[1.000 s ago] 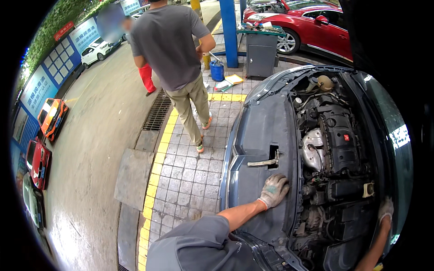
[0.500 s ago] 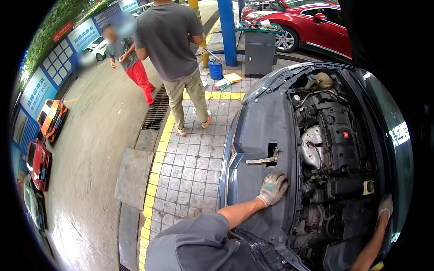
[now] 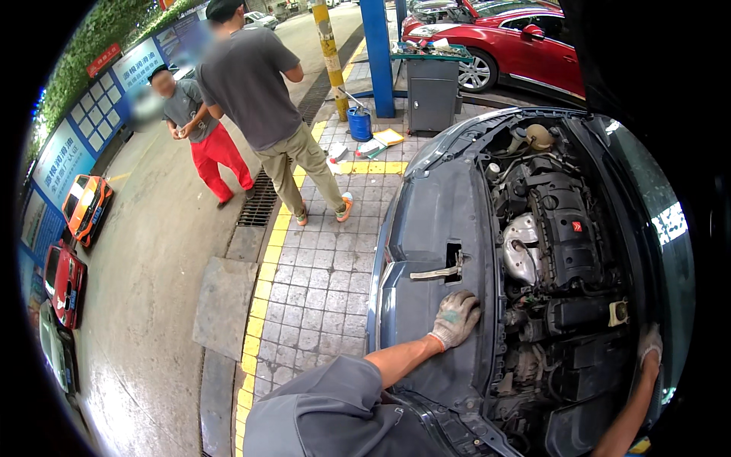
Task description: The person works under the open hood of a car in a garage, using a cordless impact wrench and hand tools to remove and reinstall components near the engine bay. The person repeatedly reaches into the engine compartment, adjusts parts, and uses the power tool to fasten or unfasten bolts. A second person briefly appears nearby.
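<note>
My left hand [image 3: 455,317], in a pale work glove with a greenish patch, rests palm down on the dark front panel [image 3: 434,206] of a car. Its fingers are slightly bent, and nothing shows in them. Just beyond it, a light metal latch lever [image 3: 435,273] sticks out from a rectangular opening in the panel. Across the exposed engine [image 3: 567,236], my gloved right hand [image 3: 650,342] lies against the rear edge of the engine bay, beside the windshield [image 3: 670,228]. Its fingers look extended along that edge, though they are partly hidden.
Two people stand to the left, one in a dark grey shirt [image 3: 247,84], one in red trousers [image 3: 217,156]. Behind the car are a grey tool cabinet [image 3: 432,95], a blue bucket [image 3: 359,124] and a blue post [image 3: 378,61]. A floor grate [image 3: 259,204] runs alongside the tiles.
The person in red trousers has come closer and brought both hands together. The person in the dark shirt has shifted and turned slightly. Both my hands stay in place on the car.
</note>
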